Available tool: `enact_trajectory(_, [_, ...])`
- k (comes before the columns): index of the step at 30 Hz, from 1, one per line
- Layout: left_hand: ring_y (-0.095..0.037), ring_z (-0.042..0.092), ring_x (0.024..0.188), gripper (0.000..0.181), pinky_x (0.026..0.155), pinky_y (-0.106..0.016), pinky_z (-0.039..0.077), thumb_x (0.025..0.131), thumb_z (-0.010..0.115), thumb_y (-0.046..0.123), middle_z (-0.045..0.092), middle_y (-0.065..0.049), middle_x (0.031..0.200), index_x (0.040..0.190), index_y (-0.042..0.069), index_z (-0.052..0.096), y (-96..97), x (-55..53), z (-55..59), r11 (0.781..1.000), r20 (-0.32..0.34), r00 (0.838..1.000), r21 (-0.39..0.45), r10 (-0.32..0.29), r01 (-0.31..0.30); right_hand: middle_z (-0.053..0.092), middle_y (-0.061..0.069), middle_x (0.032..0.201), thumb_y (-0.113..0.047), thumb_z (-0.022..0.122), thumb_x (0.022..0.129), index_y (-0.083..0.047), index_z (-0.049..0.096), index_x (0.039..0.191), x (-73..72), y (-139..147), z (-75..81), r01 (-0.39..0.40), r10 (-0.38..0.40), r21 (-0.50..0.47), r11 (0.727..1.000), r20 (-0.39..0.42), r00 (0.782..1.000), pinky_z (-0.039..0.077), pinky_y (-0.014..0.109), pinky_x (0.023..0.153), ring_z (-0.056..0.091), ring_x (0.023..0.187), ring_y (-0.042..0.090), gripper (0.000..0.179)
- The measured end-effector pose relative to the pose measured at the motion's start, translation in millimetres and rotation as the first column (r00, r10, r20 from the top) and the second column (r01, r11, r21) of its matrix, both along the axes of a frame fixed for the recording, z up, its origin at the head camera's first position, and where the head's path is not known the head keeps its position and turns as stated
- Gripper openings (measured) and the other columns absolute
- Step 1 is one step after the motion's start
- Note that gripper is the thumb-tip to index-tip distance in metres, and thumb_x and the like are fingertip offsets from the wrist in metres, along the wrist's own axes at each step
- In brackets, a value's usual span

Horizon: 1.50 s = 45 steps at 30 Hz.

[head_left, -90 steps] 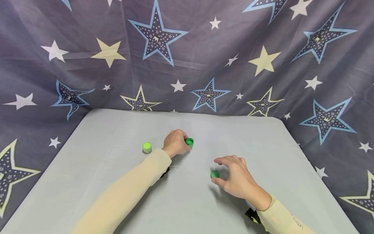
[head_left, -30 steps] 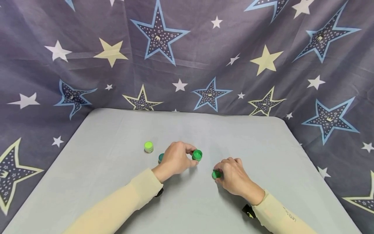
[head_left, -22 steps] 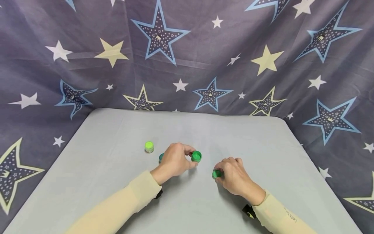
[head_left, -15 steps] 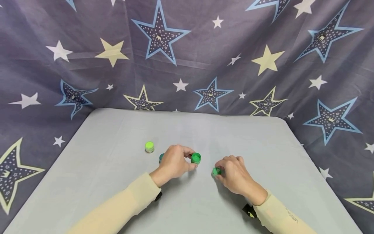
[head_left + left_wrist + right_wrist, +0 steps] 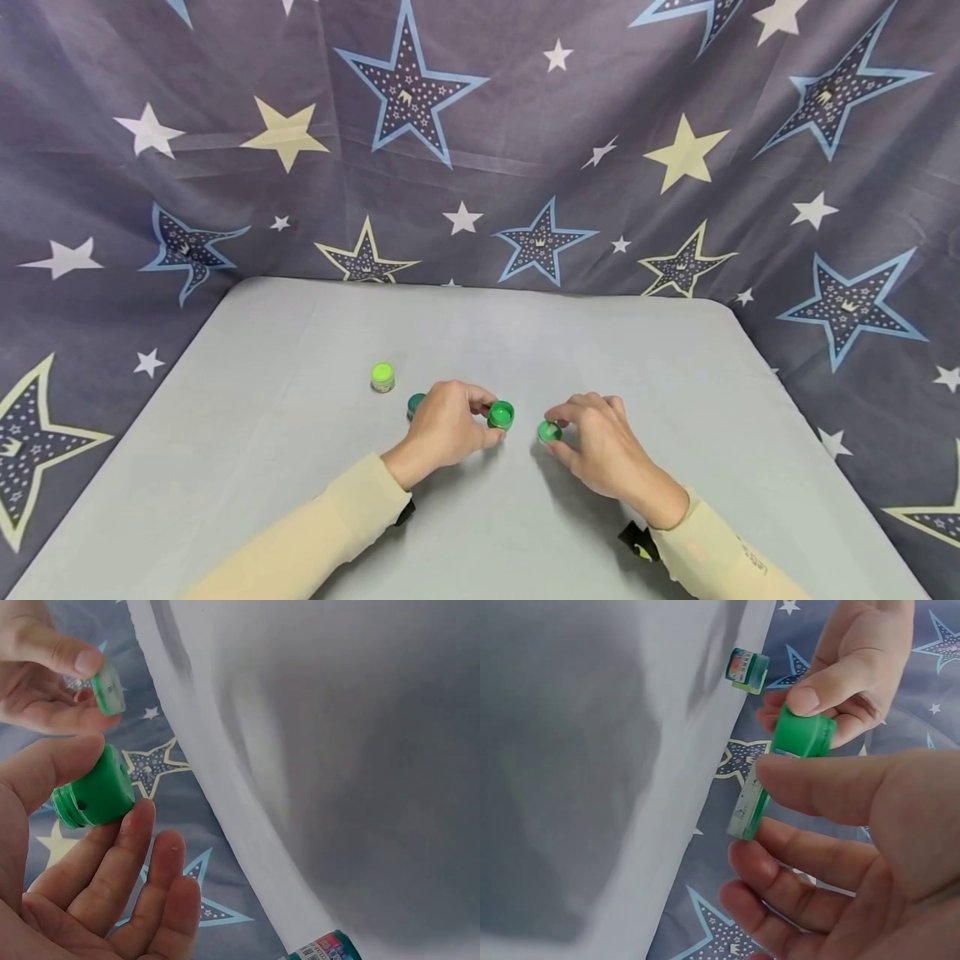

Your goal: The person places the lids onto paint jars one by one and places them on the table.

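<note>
In the head view, my left hand (image 5: 444, 423) pinches a small green paint jar (image 5: 500, 415) whose uncovered mouth faces up. Screw threads circle the neck of that jar (image 5: 94, 793) in the left wrist view, where thumb and fingers grip its sides. My right hand (image 5: 606, 450) holds a round green lid (image 5: 550, 431) by its edge, a little right of the jar and apart from it. Seen from the right wrist, the lid (image 5: 748, 808) shows a pale face between thumb and fingertips. A teal-topped jar (image 5: 415, 405) stands beside the left hand, partly hidden by it.
A closed lime-green jar (image 5: 382, 377) stands farther left on the pale grey table (image 5: 315, 333). Dark star-printed cloth (image 5: 495, 150) hangs behind and beside the table. Dark straps (image 5: 639, 542) show under both wrists.
My left hand has brought the green jar nearer, uncovering the teal-topped jar. My right hand has taken hold of the lid and moved it slightly up and left, closer to the jar.
</note>
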<state>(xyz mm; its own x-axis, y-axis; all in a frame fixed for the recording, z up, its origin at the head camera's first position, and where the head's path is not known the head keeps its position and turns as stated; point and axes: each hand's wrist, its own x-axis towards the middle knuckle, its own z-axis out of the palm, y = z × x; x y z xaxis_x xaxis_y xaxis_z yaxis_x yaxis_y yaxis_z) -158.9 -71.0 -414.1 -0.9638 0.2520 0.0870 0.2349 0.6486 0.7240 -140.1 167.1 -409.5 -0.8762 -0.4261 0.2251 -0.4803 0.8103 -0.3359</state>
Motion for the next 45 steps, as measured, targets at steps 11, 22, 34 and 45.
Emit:
enact_trajectory(11, [-0.014, 0.066, 0.084, 0.023, 0.073, -0.031, 0.052, 0.074, 0.094, 0.020, 0.070, 0.011, 0.083, 0.094, 0.020, 0.081, 1.8, 2.6, -4.0, 1.000, -0.015, 1.000, -0.011, -0.006, 0.006, 0.069, -0.006, 0.094, -0.015, 0.089, 0.080, -0.011, 0.077, 0.109, 1.6, -7, 12.3, -0.039, 0.036, -0.086, 0.996, -0.043, 0.998, 0.035, 0.043, 0.090, 0.063, 0.096, 0.020, 0.032])
enact_trajectory(22, [-0.014, 0.066, 0.084, 0.023, 0.073, -0.031, 0.052, 0.074, 0.093, 0.020, 0.071, 0.010, 0.083, 0.094, 0.018, 0.081, 4.3, 5.0, -7.4, 1.000, -0.037, 0.999, -0.004, -0.030, 0.030, 0.071, -0.007, 0.097, -0.014, 0.090, 0.079, -0.012, 0.078, 0.109, 1.4, -12, 18.0, -0.079, 0.068, -0.151, 0.985, -0.076, 0.995, 0.034, 0.042, 0.090, 0.062, 0.096, 0.014, 0.032])
enact_trajectory(34, [-0.019, 0.070, 0.086, 0.023, 0.073, -0.032, 0.054, 0.074, 0.092, 0.014, 0.073, 0.008, 0.084, 0.094, 0.015, 0.081, 8.1, 7.3, -9.5, 0.998, -0.032, 0.998, 0.027, -0.055, 0.056, 0.072, -0.005, 0.099, -0.013, 0.090, 0.079, -0.010, 0.077, 0.111, 2.4, -21, 20.7, -0.119, 0.109, -0.184, 0.976, -0.065, 0.992, 0.034, 0.042, 0.090, 0.063, 0.099, 0.016, 0.034])
enact_trajectory(45, [-0.017, 0.069, 0.083, 0.021, 0.070, -0.029, 0.052, 0.074, 0.092, 0.016, 0.072, 0.011, 0.081, 0.092, 0.016, 0.081, 11.1, 9.9, -11.3, 0.997, -0.039, 0.997, 0.042, -0.067, 0.069, 0.072, -0.006, 0.100, -0.015, 0.090, 0.079, -0.009, 0.077, 0.112, 2.1, -26, 18.8, -0.145, 0.136, -0.186, 0.972, -0.061, 0.989, 0.034, 0.042, 0.091, 0.062, 0.101, 0.015, 0.035])
